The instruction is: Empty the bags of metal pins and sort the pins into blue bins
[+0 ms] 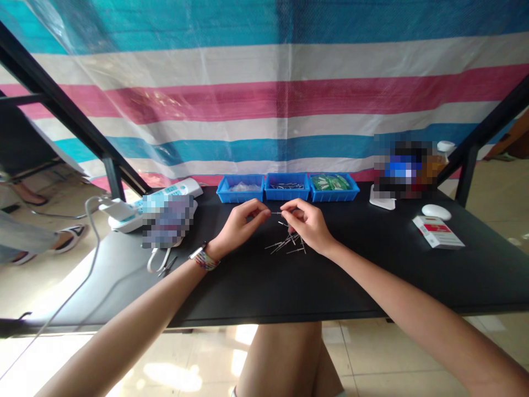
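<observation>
My left hand [242, 225] and my right hand [308, 223] are raised a little above a black table [372, 275], fingers pinched toward each other. Between the fingertips runs a thin metal pin [276, 213], gripped at each end by one hand. Under my right hand lies a loose pile of several similar metal pins [285, 243] on the table. A beaded band sits on my left wrist.
Three blue trays stand at the back: one with clear pieces [241, 188], one with metal pins [286, 187], one with green packets [334, 186]. A white device [124, 212] with a cable and scissors [162, 262] lie left. A white mouse [436, 212] and red-white box [438, 231] lie right.
</observation>
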